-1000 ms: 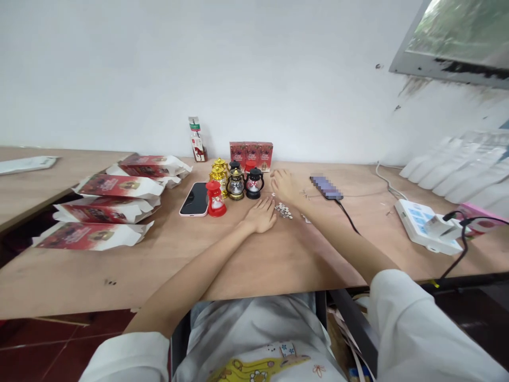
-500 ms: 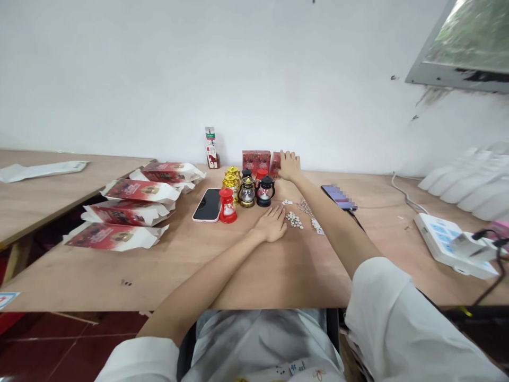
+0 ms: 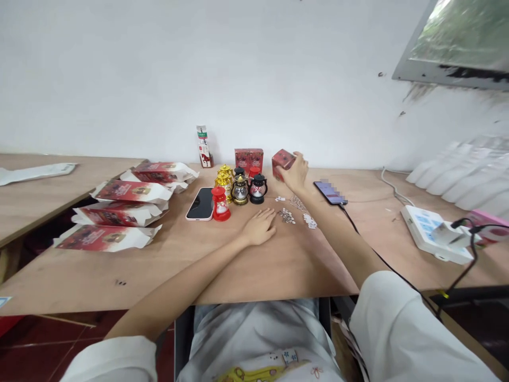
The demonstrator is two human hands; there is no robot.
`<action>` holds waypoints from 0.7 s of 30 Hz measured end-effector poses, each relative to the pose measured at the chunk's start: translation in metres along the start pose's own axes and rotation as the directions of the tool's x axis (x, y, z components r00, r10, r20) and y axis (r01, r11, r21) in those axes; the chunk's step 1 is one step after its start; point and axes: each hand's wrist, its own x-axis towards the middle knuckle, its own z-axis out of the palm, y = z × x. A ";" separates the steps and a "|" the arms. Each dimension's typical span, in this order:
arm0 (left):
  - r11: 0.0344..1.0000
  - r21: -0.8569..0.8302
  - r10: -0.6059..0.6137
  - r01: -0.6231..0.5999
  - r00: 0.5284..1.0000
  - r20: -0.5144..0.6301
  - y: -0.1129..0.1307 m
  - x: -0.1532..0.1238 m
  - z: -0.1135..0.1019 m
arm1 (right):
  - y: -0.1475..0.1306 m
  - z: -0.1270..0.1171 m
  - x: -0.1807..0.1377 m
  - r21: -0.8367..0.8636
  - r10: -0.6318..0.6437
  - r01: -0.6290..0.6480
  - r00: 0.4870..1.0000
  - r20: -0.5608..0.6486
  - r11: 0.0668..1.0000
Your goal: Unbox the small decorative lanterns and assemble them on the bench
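Observation:
My right hand is closed around a small red box, lifted and tilted just off the wooden table, to the right of two more red boxes that stand by the wall. My left hand lies flat on the table, fingers stretched out, holding nothing. Just right of it is a scatter of small silvery pieces. Ahead of it stand several toy lanterns: a red one, a gold one and two black ones.
A pink-cased phone lies beside the lanterns. Several red-and-white bags lie at the left. A second phone on a black cable lies at the right, with a white power strip beyond. A small bottle stands by the wall.
My right hand reached from the table to the row of red boxes by the wall, took the rightmost one and pulled it away. My left hand stayed flat.

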 end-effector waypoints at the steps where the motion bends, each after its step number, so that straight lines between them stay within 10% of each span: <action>1: 0.996 -0.086 -0.009 0.009 1.000 -0.008 -0.001 -0.007 -0.001 | -0.003 -0.011 -0.009 0.103 0.052 -0.043 0.995 -0.081 0.994; 6: 0.730 -0.684 -0.164 -0.015 0.967 -0.195 -0.010 -0.031 -0.006 | -0.026 -0.059 -0.082 0.564 0.088 -0.018 0.992 -0.096 0.826; 10: 0.581 -0.805 -0.195 -0.120 0.940 -0.281 -0.009 -0.033 -0.011 | -0.045 -0.063 -0.138 0.804 0.029 -0.092 0.995 0.093 0.587; 21: 0.740 -0.665 -0.182 -0.101 0.922 -0.342 0.009 -0.040 -0.023 | -0.052 -0.069 -0.160 0.804 -0.116 -0.068 0.979 0.168 0.591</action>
